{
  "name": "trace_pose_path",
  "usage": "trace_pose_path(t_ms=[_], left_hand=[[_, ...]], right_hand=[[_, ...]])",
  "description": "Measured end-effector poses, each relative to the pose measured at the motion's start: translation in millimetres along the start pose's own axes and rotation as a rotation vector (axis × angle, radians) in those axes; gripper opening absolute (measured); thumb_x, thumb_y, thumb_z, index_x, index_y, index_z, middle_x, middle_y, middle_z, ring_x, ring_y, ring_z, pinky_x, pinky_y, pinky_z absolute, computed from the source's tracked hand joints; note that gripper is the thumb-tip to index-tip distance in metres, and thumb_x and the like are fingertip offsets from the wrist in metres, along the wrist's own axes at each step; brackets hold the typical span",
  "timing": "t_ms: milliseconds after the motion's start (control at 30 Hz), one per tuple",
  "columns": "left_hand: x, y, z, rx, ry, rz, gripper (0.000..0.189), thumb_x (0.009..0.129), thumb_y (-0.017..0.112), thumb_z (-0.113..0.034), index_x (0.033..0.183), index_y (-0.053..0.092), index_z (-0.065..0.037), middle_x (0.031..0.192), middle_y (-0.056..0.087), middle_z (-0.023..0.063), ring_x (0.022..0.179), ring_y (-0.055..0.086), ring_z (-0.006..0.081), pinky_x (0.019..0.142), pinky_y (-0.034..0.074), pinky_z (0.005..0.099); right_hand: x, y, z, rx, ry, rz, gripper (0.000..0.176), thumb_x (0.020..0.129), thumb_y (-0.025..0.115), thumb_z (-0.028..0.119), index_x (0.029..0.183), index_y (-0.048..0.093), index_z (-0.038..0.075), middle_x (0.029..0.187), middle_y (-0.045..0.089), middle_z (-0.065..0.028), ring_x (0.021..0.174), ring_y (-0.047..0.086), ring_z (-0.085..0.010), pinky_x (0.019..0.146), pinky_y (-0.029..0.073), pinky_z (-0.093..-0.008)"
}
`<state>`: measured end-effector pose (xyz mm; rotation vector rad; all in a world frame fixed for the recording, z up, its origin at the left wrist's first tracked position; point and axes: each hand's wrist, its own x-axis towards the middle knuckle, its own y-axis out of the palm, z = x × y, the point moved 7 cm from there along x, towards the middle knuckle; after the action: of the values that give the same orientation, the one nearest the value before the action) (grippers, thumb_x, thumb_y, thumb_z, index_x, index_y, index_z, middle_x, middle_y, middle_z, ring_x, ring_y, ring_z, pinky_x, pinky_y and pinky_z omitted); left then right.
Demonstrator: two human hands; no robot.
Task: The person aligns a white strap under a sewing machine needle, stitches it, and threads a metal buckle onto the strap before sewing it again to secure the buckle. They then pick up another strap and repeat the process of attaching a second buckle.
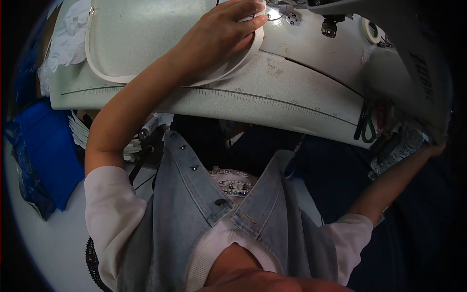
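Observation:
My left hand (226,29) reaches over the sewing table at the top, its fingers closed on a narrow white strap (111,78) close to the lit needle area. The strap curves in a wide loop across the table, and a small metal ring (91,9) shows at its left end. At the far right, beside the sewing machine head (413,73), is my right hand (437,149). Only its back and wrist show; the fingers are hidden behind the machine.
A printed ruler scale (238,91) runs along the front of the table (204,107). Scissors with green handles (369,130) and other tools sit at the right edge. Crumpled white plastic (68,46) lies at the left, above a blue bag (46,151).

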<state>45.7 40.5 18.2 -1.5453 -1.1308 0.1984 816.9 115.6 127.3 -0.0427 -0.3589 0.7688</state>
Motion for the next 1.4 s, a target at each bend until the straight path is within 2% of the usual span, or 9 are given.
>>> trace_pose_path(t_ms=[100,167,467,700,867,900,1067,1267,1400], left_hand=[[0.4,1.7,-2.7,0.000,0.011,-0.001,0.031,0.084,0.062,-0.011,0.115,0.061,-0.010,0.120,0.054,0.0080,0.104,0.058,0.0226,0.088,0.051,0.0313],[0.3,1.1,-2.6,-0.001,0.013,-0.006,0.031,0.084,0.062,-0.011,0.115,0.061,-0.010,0.120,0.054,0.0080,0.104,0.058,0.0226,0.089,0.051,0.0313],[-0.3,-0.7,-2.0,0.001,0.019,-0.016,0.030,0.084,0.062,-0.011,0.114,0.062,-0.010,0.121,0.054,0.0082,0.106,0.058,0.0228,0.090,0.051,0.0312],[-1.6,0.1,-0.9,0.025,0.020,-0.026,0.030,0.084,0.062,-0.010,0.114,0.062,-0.010,0.122,0.054,0.0083,0.108,0.057,0.0229,0.091,0.050,0.0311],[-2.8,2.1,0.1,0.022,0.013,-0.054,0.030,0.084,0.062,-0.010,0.113,0.062,-0.010,0.123,0.054,0.0084,0.109,0.057,0.0230,0.092,0.050,0.0311],[-2.2,0.6,-0.2,0.024,0.011,-0.050,0.029,0.084,0.062,-0.010,0.113,0.062,-0.010,0.123,0.054,0.0084,0.110,0.057,0.0230,0.092,0.050,0.0312],[-6.1,9.4,10.3,-0.020,-0.061,-0.004,0.032,0.083,0.062,-0.007,0.115,0.062,-0.010,0.122,0.054,0.0083,0.109,0.057,0.0235,0.092,0.050,0.0320],[-5.8,11.6,8.8,-0.060,-0.103,0.047,0.028,0.086,0.061,-0.011,0.113,0.061,-0.007,0.124,0.052,0.0103,0.114,0.052,0.0274,0.096,0.046,0.0376],[-3.9,8.3,5.2,-0.010,-0.069,0.021,0.034,0.082,0.060,-0.003,0.116,0.060,-0.009,0.122,0.054,0.0101,0.109,0.057,0.0252,0.092,0.049,0.0339]], right_hand=[[27.0,-23.4,-25.8,0.059,-0.012,0.035,0.043,0.086,0.048,0.027,0.112,0.060,-0.004,0.116,0.059,-0.0185,0.102,0.059,-0.0348,0.086,0.049,-0.0466],[38.0,-27.5,-23.6,0.031,-0.249,0.022,0.044,0.085,0.046,0.029,0.111,0.060,-0.004,0.114,0.060,-0.0187,0.102,0.059,-0.0351,0.085,0.049,-0.0485],[-1.5,1.6,-2.9,0.071,-0.355,-0.027,0.042,0.083,0.049,0.027,0.105,0.062,-0.006,0.108,0.061,-0.0210,0.093,0.062,-0.0351,0.079,0.052,-0.0485],[-108.9,70.3,43.0,-0.069,-1.059,0.032,0.035,0.083,0.053,0.024,0.099,0.063,-0.006,0.102,0.064,-0.0182,0.085,0.064,-0.0321,0.073,0.054,-0.0476],[-37.0,9.5,4.6,0.093,-0.144,-0.137,0.034,0.086,0.053,0.025,0.102,0.063,-0.003,0.108,0.062,-0.0173,0.093,0.062,-0.0303,0.076,0.052,-0.0461],[-13.2,-0.1,13.1,0.099,-0.141,-0.142,0.034,0.086,0.053,0.025,0.102,0.063,-0.003,0.108,0.062,-0.0173,0.093,0.062,-0.0303,0.076,0.052,-0.0461],[157.6,-70.3,-69.0,-0.190,0.388,0.234,0.041,0.088,0.054,0.028,0.116,0.056,-0.002,0.111,0.061,-0.0161,0.098,0.060,-0.0326,0.084,0.049,-0.0434],[-16.5,8.0,-7.4,-0.027,-0.361,-0.120,0.031,0.083,0.056,0.022,0.103,0.055,-0.002,0.097,0.059,-0.0153,0.086,0.058,-0.0292,0.074,0.047,-0.0397],[-66.4,32.4,14.3,-0.043,-0.577,-0.228,0.024,0.080,0.057,0.017,0.095,0.054,-0.002,0.088,0.057,-0.0148,0.078,0.057,-0.0269,0.067,0.046,-0.0372]])
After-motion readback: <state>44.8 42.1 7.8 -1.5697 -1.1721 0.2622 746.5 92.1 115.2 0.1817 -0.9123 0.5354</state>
